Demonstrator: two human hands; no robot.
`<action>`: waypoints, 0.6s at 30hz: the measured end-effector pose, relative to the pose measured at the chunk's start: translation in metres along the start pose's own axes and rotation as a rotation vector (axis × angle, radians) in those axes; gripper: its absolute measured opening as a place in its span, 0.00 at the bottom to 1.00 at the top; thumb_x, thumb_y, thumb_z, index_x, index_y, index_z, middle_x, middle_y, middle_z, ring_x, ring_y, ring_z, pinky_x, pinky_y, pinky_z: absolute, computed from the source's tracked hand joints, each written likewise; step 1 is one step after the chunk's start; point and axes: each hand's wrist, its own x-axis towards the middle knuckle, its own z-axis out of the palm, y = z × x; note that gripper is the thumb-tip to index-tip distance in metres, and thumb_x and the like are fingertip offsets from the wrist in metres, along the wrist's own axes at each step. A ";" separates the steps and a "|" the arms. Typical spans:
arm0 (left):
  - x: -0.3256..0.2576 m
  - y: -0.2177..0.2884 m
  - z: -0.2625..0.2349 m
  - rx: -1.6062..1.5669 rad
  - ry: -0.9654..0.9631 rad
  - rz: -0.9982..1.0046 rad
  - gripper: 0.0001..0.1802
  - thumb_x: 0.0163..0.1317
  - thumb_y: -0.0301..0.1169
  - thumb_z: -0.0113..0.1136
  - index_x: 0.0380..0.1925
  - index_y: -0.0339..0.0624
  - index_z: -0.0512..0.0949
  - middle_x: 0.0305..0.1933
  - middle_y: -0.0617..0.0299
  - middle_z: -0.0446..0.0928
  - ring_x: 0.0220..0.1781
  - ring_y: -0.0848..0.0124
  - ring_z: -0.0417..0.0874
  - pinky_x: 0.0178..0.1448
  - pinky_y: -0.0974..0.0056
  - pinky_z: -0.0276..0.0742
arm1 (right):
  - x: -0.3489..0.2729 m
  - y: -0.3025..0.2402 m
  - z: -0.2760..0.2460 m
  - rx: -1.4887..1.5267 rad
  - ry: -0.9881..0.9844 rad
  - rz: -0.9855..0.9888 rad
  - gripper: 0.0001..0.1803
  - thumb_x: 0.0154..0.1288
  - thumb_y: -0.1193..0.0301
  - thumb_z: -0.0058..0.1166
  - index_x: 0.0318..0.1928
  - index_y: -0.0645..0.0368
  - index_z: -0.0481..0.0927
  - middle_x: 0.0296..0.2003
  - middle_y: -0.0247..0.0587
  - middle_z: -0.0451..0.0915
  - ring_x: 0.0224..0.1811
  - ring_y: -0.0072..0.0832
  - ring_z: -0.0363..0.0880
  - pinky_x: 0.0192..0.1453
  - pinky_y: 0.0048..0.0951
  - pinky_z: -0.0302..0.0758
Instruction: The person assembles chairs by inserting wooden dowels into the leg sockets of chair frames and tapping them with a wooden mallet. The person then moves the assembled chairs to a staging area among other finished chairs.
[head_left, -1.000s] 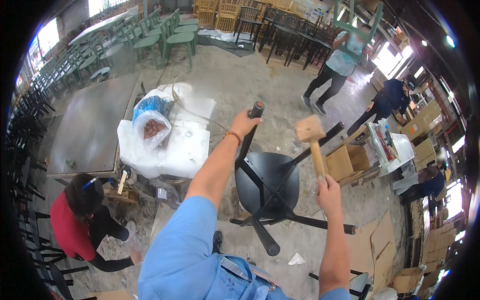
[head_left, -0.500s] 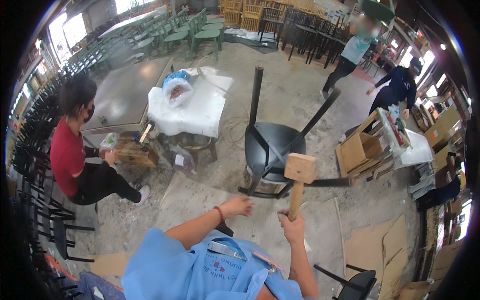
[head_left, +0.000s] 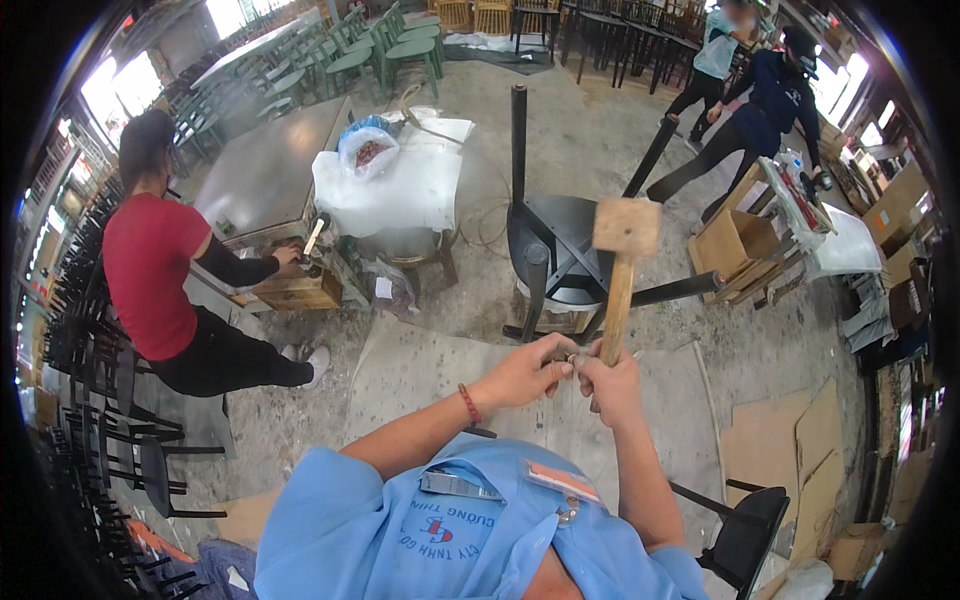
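My right hand [head_left: 612,385] grips the handle of a wooden mallet [head_left: 618,300], its block head raised. The fingertips of my left hand [head_left: 525,375] are closed and meet those of my right hand in front of my chest. A small dark piece shows between the fingertips, too small to name. Beyond the hands, a black chair [head_left: 535,222] lies upside down, its legs pointing up and a crossed brace over the seat's underside. The mallet hides part of it, and neither hand touches it.
At left a person in red [head_left: 150,270] reaches to a wooden box [head_left: 300,290] by a metal-topped table [head_left: 270,175]. White sheeting [head_left: 400,200] bears a plastic bag [head_left: 367,150]. Two people stand at far right near a wooden cabinet [head_left: 735,240]. A black chair [head_left: 745,535] is close at right.
My left hand has moved right to meet my right hand, and the mallet has shifted up and right. The person in red now reaches to the box; the people at far right have moved.
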 end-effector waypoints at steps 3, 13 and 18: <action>-0.008 0.006 -0.003 -0.021 0.132 -0.015 0.15 0.71 0.32 0.55 0.54 0.38 0.73 0.33 0.64 0.76 0.29 0.79 0.76 0.32 0.70 0.74 | 0.007 0.001 0.011 0.253 -0.060 0.036 0.12 0.57 0.74 0.62 0.38 0.58 0.71 0.20 0.32 0.73 0.16 0.20 0.68 0.17 0.24 0.61; 0.007 -0.019 -0.042 0.353 0.425 0.538 0.15 0.70 0.35 0.58 0.51 0.40 0.76 0.37 0.64 0.78 0.30 0.79 0.76 0.37 0.71 0.74 | 0.010 0.012 0.019 0.235 -0.027 0.050 0.12 0.67 0.71 0.56 0.48 0.58 0.72 0.25 0.32 0.72 0.17 0.16 0.68 0.15 0.19 0.61; 0.043 0.031 -0.115 0.014 0.446 0.084 0.16 0.71 0.37 0.57 0.54 0.42 0.77 0.44 0.65 0.80 0.30 0.81 0.75 0.34 0.72 0.73 | -0.012 -0.010 0.004 0.131 0.067 -0.194 0.18 0.70 0.67 0.55 0.55 0.62 0.70 0.23 0.29 0.69 0.15 0.17 0.66 0.16 0.20 0.62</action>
